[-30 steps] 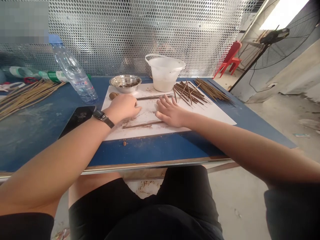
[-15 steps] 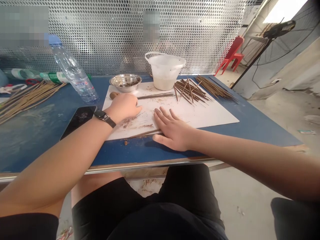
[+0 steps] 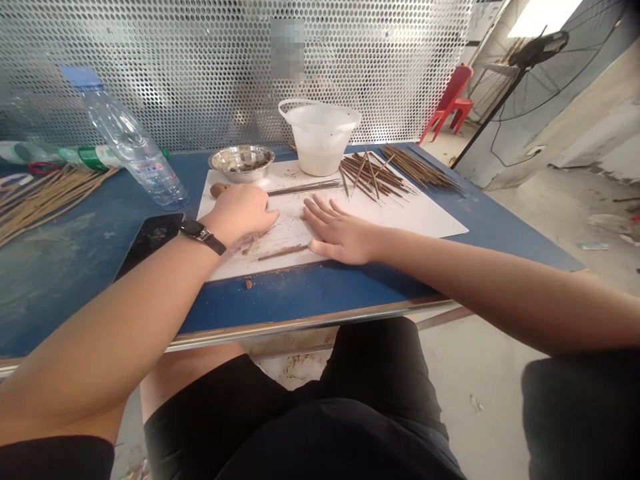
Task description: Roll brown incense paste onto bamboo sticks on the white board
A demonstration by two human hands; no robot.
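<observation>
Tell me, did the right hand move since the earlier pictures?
Yes: the right hand lies farther up the white board, away from its near edge, than in the previous picture.

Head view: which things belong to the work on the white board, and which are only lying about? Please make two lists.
Work: left hand, right hand, brown-coated stick, brown paste lump, white board, steel bowl.
Lying about: water bottle, black smartphone, red plastic chair.
</observation>
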